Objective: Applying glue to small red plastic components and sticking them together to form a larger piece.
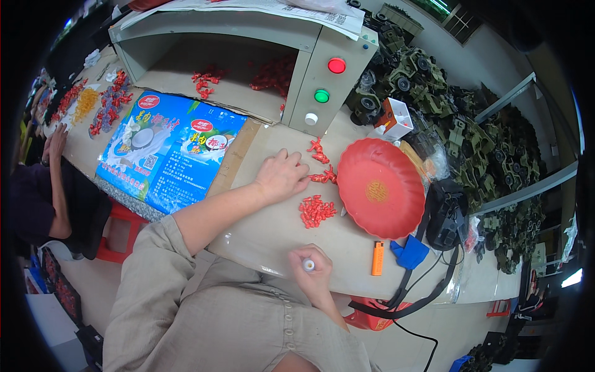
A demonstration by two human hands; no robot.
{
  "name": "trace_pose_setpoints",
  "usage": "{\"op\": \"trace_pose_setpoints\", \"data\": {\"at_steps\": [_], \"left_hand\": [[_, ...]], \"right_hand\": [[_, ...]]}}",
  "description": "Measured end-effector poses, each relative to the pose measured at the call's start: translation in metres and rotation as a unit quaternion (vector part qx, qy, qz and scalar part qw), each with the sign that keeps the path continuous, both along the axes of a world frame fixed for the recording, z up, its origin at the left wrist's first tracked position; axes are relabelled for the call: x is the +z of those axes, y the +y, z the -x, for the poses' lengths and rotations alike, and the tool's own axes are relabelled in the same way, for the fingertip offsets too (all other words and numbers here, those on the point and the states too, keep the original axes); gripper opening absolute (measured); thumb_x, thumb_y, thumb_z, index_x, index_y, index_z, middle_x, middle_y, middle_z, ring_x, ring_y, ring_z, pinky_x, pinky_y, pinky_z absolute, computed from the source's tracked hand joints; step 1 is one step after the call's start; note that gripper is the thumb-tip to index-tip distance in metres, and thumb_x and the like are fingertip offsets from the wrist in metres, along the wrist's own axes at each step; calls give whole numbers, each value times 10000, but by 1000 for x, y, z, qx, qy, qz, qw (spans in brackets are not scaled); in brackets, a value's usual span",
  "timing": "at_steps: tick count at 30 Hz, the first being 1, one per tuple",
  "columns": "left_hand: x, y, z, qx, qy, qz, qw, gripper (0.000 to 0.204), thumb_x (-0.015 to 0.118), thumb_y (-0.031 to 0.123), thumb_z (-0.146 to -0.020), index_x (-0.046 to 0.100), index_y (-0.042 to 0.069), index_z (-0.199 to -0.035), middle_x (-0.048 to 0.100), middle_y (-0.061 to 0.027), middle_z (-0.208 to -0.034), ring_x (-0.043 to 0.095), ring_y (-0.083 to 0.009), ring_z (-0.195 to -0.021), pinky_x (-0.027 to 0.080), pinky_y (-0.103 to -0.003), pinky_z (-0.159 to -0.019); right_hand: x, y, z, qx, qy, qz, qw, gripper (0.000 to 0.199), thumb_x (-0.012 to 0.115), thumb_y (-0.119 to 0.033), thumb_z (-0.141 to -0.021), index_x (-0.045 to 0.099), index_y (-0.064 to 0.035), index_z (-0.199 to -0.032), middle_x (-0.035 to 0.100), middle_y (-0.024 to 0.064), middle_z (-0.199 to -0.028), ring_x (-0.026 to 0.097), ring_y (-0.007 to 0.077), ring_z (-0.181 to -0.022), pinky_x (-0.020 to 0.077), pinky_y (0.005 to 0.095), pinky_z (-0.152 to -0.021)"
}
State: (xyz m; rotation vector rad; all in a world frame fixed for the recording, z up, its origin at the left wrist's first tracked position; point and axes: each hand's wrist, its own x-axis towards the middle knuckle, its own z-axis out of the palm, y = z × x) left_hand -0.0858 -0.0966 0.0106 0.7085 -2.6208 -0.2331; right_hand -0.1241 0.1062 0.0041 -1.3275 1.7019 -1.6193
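- Beige shirt [242, 325] sits closest to me.
- Right hand [315, 279] wraps around a white tube [308, 265].
- Left hand [281, 177] bends beside a red piece [323, 176]; I can't tell its grip.

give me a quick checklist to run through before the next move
1. White-tipped object held in the right hand: ok, fingers closed around it.
2. Left hand gripping the red figure-like piece at its fingertips: cannot tell.
3. Pile of small red parts between hands and bowl: ok.
4. Red bowl open side up: ok.
5. Black strap kept off the table edge: not ok, hangs past it.
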Motion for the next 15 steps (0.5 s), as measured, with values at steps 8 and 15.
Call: {"op": "trace_pose_setpoints", "data": {"at_steps": [8,15], "left_hand": [[28,-13,29,89,265,-224,934,138,571,228,-678,600,93,-689,550,-96,-743,557,-249,-719,456,-355,-626],[51,38,121,-149,94,-108,978,190,572,259,-689,606,80,-746,554,-104,-818,549,-239,-791,453,-341,-659]], "right_hand": [[-3,0,0,-6,-13,18,1000,61,630,-5,-703,571,7,-708,545,68,-653,505,122,-573,393,231,-514],[-1,3,0,-18,-30,9,999,51,611,19,-703,563,2,-702,546,60,-665,503,113,-601,390,224,-548]]}}
